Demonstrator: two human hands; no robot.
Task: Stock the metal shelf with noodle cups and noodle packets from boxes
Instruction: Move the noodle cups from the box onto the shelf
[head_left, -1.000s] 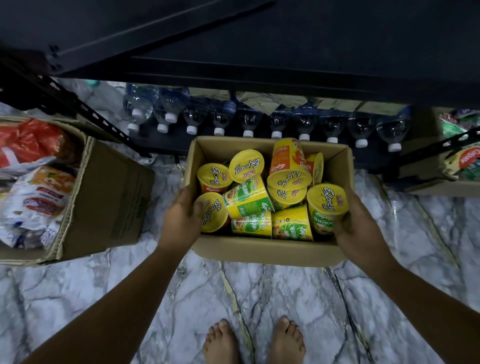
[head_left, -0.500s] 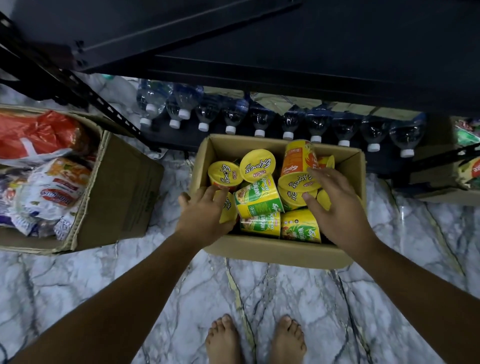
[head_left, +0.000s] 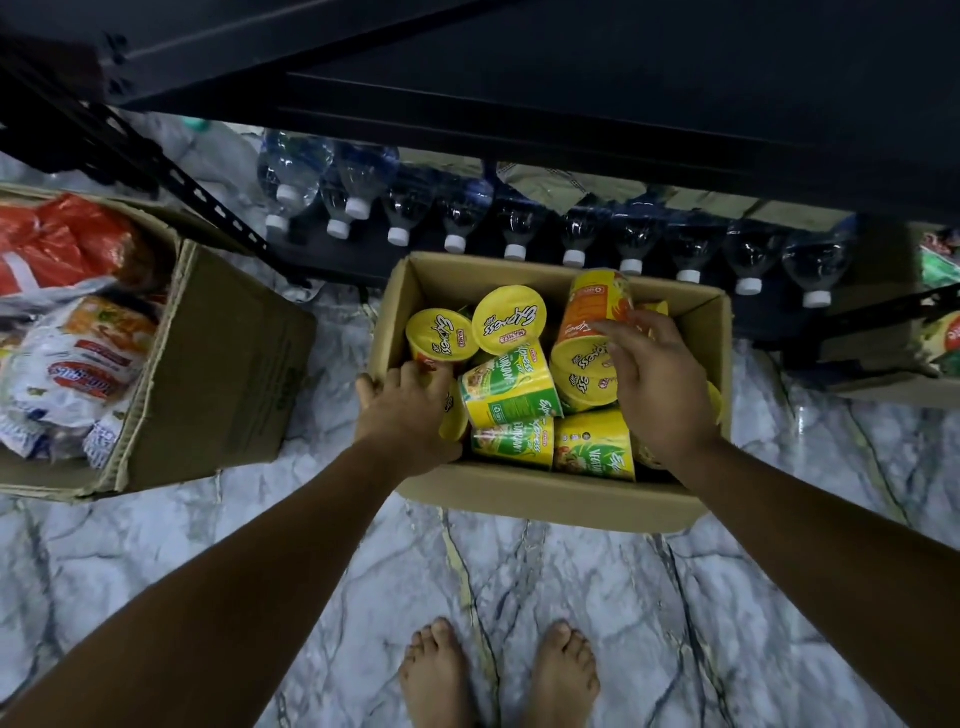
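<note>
The noodle cups (head_left: 511, 387) lie jumbled in a cardboard box (head_left: 545, 493) on the marble floor (head_left: 363, 597), just before the metal shelf (head_left: 571, 78). The right hand (head_left: 660, 395) curls its fingers round an orange noodle cup (head_left: 592, 306) near the box's far wall. The left hand (head_left: 405, 415) grips the box's left wall, thumb outside
</note>
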